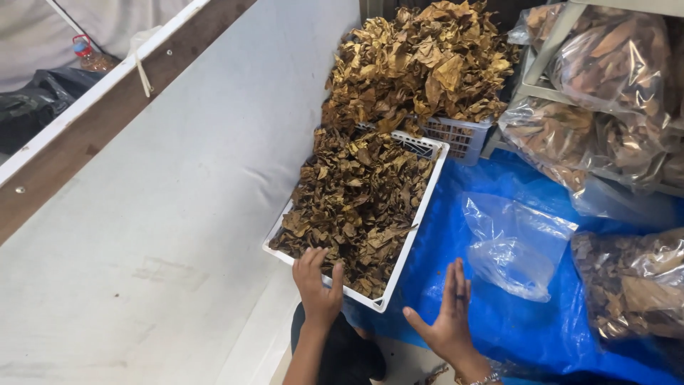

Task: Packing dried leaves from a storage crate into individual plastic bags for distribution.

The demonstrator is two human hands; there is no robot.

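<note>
A white plastic crate full of dry brown leaves lies on a blue tarp. My left hand rests on the crate's near rim, fingers over the edge and touching the leaves. Just to the right of the crate, my right hand hovers above the tarp with its fingers spread and nothing in it; a ring and a wrist bracelet show on it. Behind the crate stands a second white crate, heaped high with lighter golden-brown leaves.
The blue tarp covers the floor at the right. On it lie an empty clear plastic bag and a clear bag of leaves. A metal rack holds more bagged leaves. A grey-white wall panel runs along the left.
</note>
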